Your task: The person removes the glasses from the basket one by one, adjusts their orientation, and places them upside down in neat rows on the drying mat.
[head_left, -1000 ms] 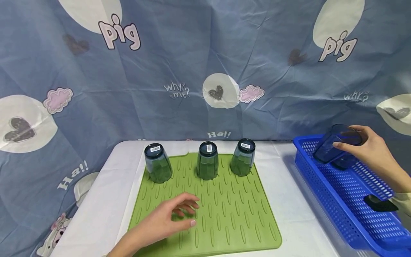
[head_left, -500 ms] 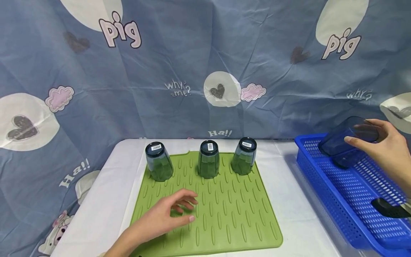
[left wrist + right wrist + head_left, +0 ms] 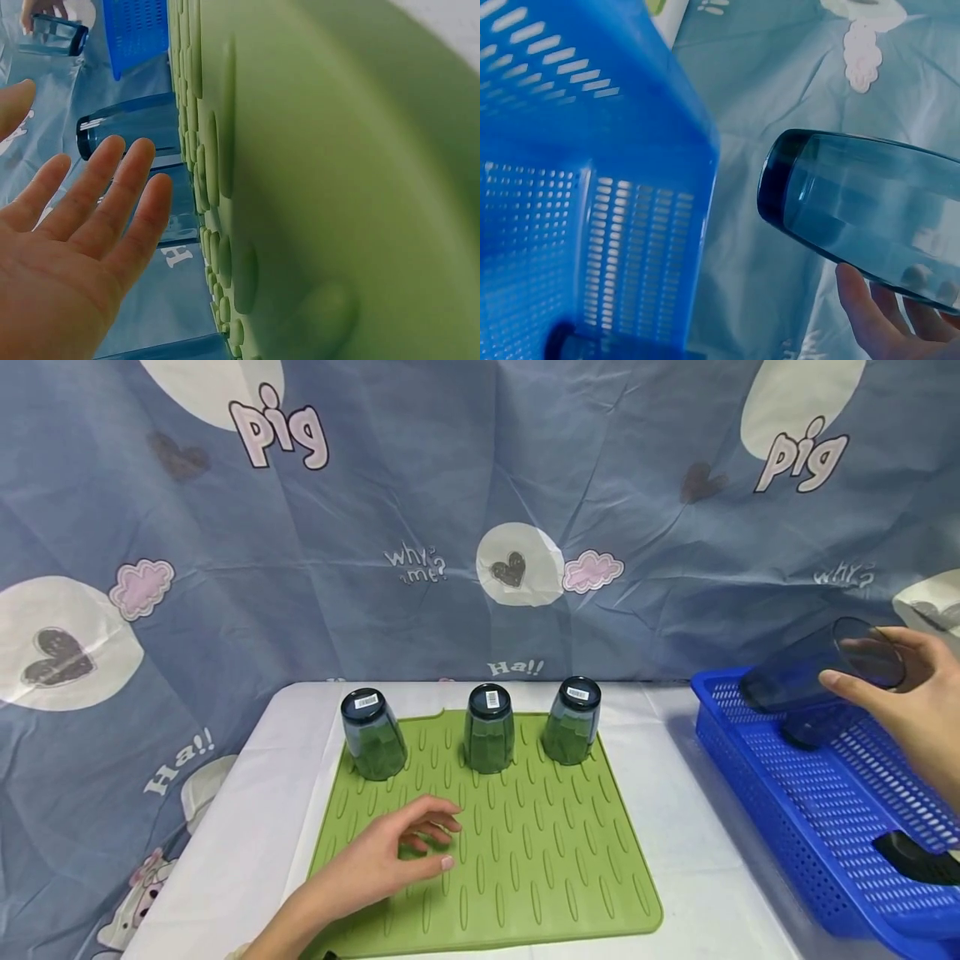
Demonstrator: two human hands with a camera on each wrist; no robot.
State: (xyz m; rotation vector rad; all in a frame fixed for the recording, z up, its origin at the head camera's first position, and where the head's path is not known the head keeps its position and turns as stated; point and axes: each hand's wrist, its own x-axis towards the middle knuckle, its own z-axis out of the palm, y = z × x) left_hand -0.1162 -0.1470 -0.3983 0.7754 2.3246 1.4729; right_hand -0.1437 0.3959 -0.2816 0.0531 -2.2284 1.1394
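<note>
My right hand grips a clear blue drinking glass near its open rim. The glass is tilted, its thick dark base pointing left over the basket's far end; in the right wrist view the glass lies almost sideways, beyond the basket wall. My left hand hovers over the green ribbed mat, fingers loosely bent and holding nothing. Three upturned blue glasses stand along the mat's far edge: left, middle and right. Each bears a white barcode label on its base.
A blue perforated plastic basket stands right of the mat on the white-covered table. Another blue glass sits inside it, partly behind the held one. A printed blue cloth hangs behind the table.
The right hand has lifted the glass up and to the right, and the glass now leans more toward sideways. The left hand has hardly moved.
</note>
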